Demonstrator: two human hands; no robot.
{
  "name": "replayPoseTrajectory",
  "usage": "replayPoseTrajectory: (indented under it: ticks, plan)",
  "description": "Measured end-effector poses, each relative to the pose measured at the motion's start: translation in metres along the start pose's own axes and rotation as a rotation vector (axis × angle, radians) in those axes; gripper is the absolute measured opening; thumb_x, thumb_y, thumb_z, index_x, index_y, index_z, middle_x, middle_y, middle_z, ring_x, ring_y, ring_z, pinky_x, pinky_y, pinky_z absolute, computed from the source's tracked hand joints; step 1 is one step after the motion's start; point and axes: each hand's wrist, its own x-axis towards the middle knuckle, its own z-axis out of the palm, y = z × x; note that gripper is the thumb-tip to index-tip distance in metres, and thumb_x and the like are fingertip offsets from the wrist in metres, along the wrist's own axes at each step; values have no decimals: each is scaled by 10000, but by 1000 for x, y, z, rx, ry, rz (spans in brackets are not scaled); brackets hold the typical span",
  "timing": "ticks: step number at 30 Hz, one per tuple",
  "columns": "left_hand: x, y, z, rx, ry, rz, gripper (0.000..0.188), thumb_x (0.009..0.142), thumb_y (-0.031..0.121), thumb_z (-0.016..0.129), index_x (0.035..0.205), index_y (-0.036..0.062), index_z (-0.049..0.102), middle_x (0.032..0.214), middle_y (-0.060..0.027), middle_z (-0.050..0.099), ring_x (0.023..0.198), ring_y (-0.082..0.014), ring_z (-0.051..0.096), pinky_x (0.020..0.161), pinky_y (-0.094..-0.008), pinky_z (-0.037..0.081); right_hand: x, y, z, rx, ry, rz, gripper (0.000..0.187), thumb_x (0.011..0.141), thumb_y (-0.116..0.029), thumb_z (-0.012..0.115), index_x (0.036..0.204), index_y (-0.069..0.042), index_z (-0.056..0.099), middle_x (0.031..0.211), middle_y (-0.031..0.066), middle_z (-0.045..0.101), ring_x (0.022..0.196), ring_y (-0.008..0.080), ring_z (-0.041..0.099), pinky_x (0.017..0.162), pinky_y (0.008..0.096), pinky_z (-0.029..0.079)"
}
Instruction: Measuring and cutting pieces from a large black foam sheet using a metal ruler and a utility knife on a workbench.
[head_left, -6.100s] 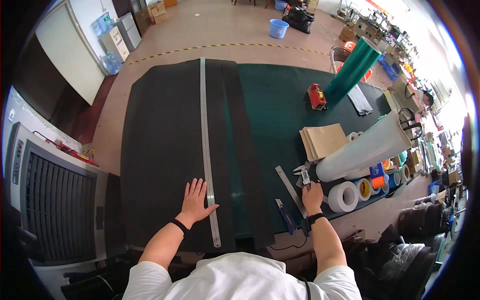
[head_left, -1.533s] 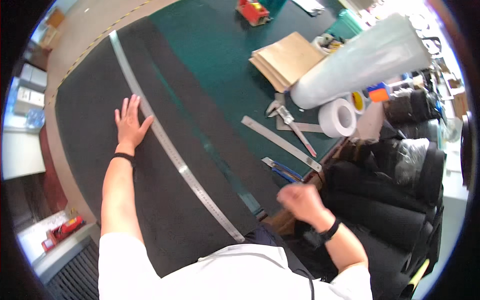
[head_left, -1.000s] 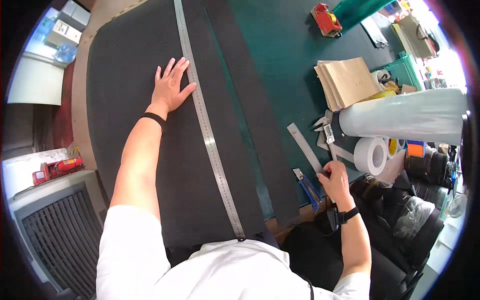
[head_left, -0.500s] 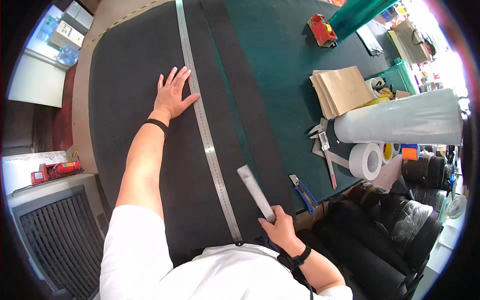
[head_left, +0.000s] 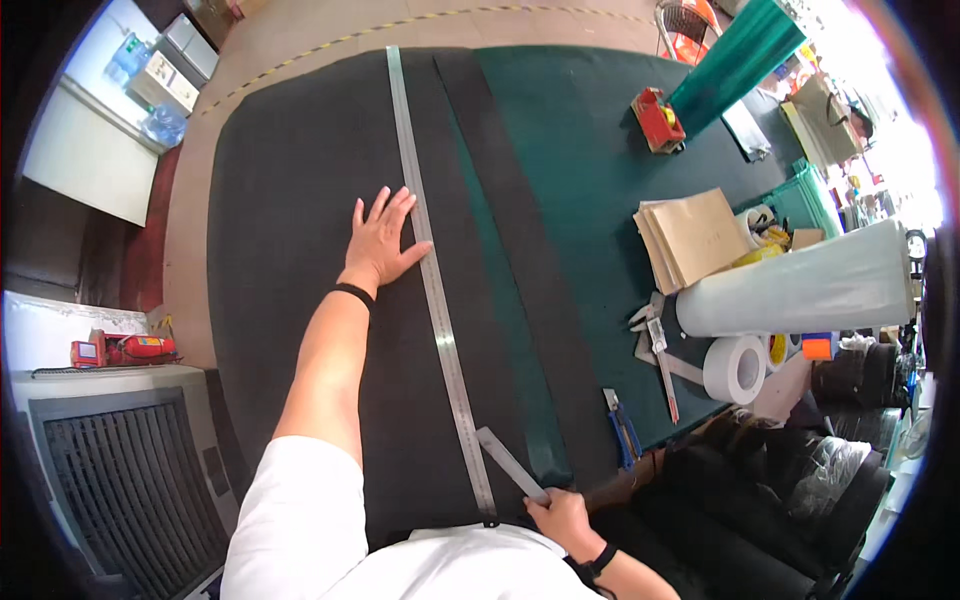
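Observation:
A long steel ruler (head_left: 446,345) lies lengthwise on a large black sheet (head_left: 290,230) spread over the green-topped table. My left hand (head_left: 385,245) rests flat on the sheet, fingers spread, with its fingertips and thumb against the ruler. My right hand (head_left: 565,522) is closed around one end of a short steel ruler (head_left: 512,463). The short ruler's other end points up and left, close beside the long ruler near the table's front edge. To the right, a narrow black strip (head_left: 515,230) lies apart from the sheet, with a green gap between them.
On the right lie a blue utility knife (head_left: 621,430), a caliper (head_left: 660,350), a white tape roll (head_left: 735,370), brown paper pieces (head_left: 700,235) and a clear film roll (head_left: 800,280). Farther back are a red tape dispenser (head_left: 658,122) and a green film roll (head_left: 738,65). Black rolls (head_left: 720,520) stand lower right.
My right hand has brought the short ruler nearer the front edge and the long ruler. The green gap beside the strip now shows down to the near end. The view has shifted; my left hand stays.

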Motion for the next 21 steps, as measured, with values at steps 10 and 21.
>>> replayPoseTrajectory:
  ticks: [10,21]
  plan:
    - [-3,7,-4,-44,-32,-35,975,898,779,542,1607,145,331,1700,-35,310,1600,-290,200,1286,-607,103,11,32,7,180,29,82,335,867,-237,853,834,68,718,660,205,692,615,214,708,586,358,529]
    - [-3,11,-14,-35,-84,-55,971,906,776,540,1615,151,316,1709,-18,286,1605,-266,178,1297,-586,92,13,52,-58,-252,664,-98,339,879,-254,806,995,48,706,769,221,720,746,403,730,684,458,574]
